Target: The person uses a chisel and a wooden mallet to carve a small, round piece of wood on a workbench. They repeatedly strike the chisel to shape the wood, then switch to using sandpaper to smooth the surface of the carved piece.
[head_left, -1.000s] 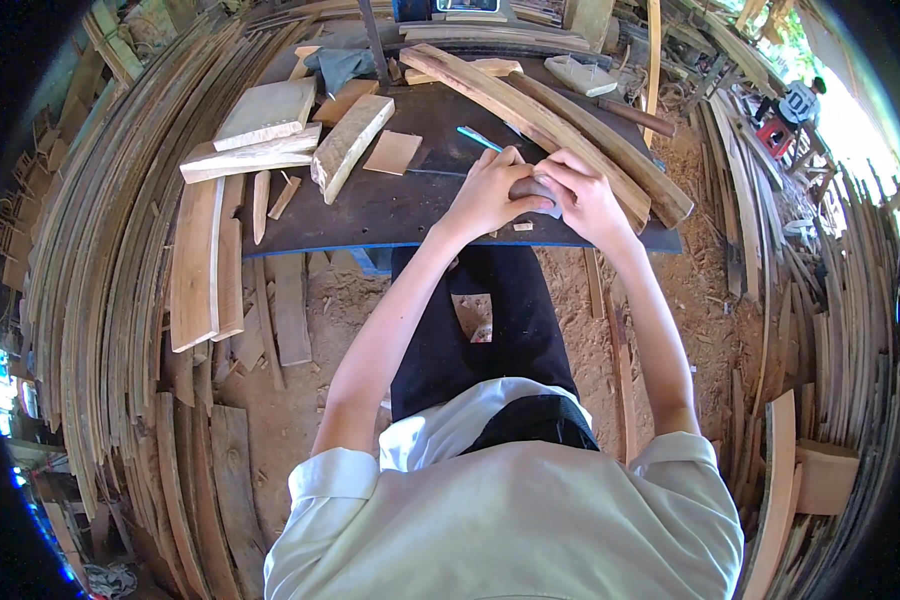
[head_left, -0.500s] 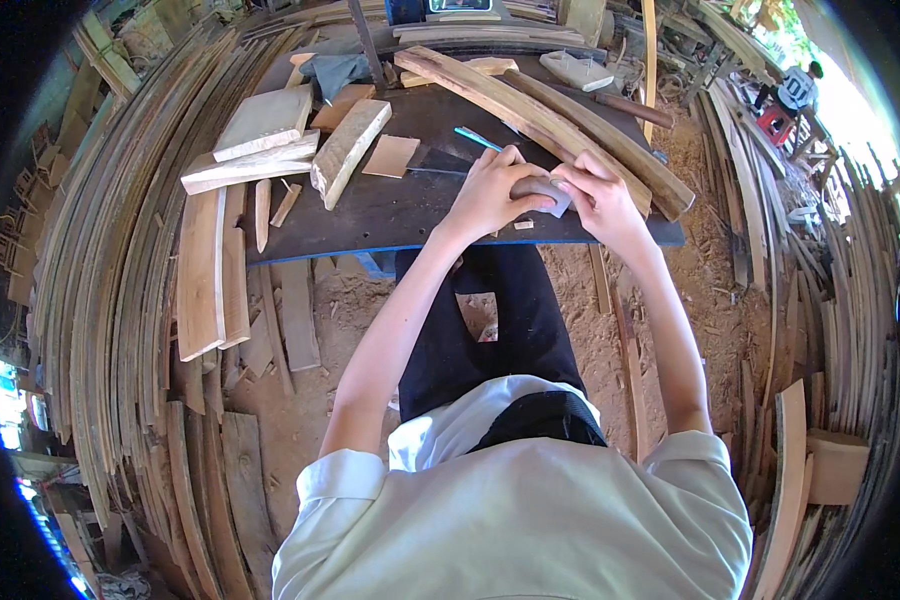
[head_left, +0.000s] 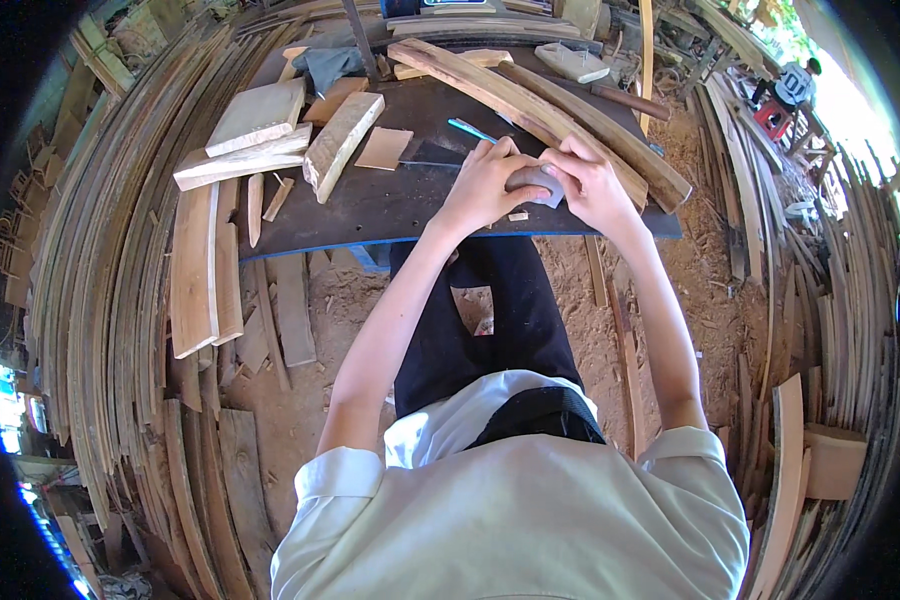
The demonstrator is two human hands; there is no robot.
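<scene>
My left hand and my right hand meet over the near edge of a dark worktable. Between them is a small, flat, grey-brown piece with a paler grey lower part; its exact kind I cannot make out. The left fingers and thumb are closed round its left side. My right hand pinches its right side, with fingertips partly hidden. Just beyond the left hand lies a slim turquoise stick. A dark flat strip is beside it, and a small wood chip lies below the hands.
Long timber pieces slant across the table's right side. Thick wooden blocks and a square of thin brown board occupy its left. Boards overhang the near left edge. Stacked planks line both sides; a person sits far right.
The held piece has turned slightly, and my right fingers have closed in nearer to the left hand. The whole view has shifted a little, moving the table slightly left.
</scene>
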